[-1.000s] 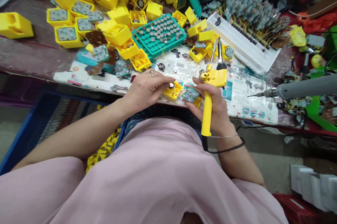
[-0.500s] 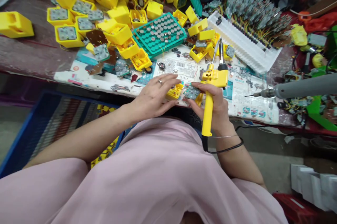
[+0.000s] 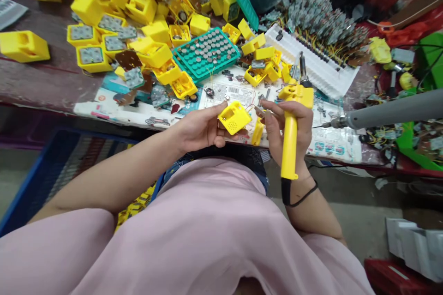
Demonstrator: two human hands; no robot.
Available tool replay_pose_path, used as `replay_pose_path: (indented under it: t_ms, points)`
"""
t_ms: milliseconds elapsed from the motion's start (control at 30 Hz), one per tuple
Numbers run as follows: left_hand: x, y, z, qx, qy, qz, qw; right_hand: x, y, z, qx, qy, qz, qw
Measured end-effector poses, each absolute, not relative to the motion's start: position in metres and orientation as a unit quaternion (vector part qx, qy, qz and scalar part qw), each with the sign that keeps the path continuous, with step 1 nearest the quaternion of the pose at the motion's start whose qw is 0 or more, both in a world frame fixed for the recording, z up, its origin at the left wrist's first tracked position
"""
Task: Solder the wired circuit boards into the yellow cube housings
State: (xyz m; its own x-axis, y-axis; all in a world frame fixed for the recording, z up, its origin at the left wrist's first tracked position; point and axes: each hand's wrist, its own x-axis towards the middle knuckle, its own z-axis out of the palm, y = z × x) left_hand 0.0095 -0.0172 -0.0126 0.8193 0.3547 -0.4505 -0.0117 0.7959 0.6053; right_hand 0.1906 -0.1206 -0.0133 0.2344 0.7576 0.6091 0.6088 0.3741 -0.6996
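Observation:
My left hand grips a small yellow plastic case by its edge, with a speaker-hole grille turned up. My right hand is closed round a yellow gun-style soldering iron, its metal tip pointing away from me. Between my right thumb and fingers a small circuit board shows edge-on. Thin wires run from it toward the case. Just below the board lies another small yellow piece. A round black part with wires rests on the printed sheet beyond my left hand.
Yellow cases pile up at the back left. A green tray holds round metal cells. Behind a white foam rack are many wired boards. A grey tool juts in from the right. Below left stands a blue crate.
My left hand has turned over and lifted the yellow case, so its grille side now shows. My right hand moved slightly right with the soldering iron, and the board tilted edge-on.

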Motion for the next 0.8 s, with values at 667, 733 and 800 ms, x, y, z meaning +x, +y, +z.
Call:
replay_pose_path:
  t_ms: [667, 733, 800]
  points:
    - [0.012, -0.03, -0.022, 0.221, 0.243, 0.117, 0.937, 0.19, -0.127, -0.015, -0.566, -0.618, 0.045, 0.544]
    - [0.011, -0.029, -0.024, 0.236, 0.222, 0.116, 0.939, 0.189, -0.128, -0.015, -0.558, -0.62, 0.048, 0.549]
    - [0.009, -0.028, -0.026, 0.259, 0.206, 0.114, 0.937, 0.189, -0.128, -0.015, -0.553, -0.619, 0.054, 0.556]
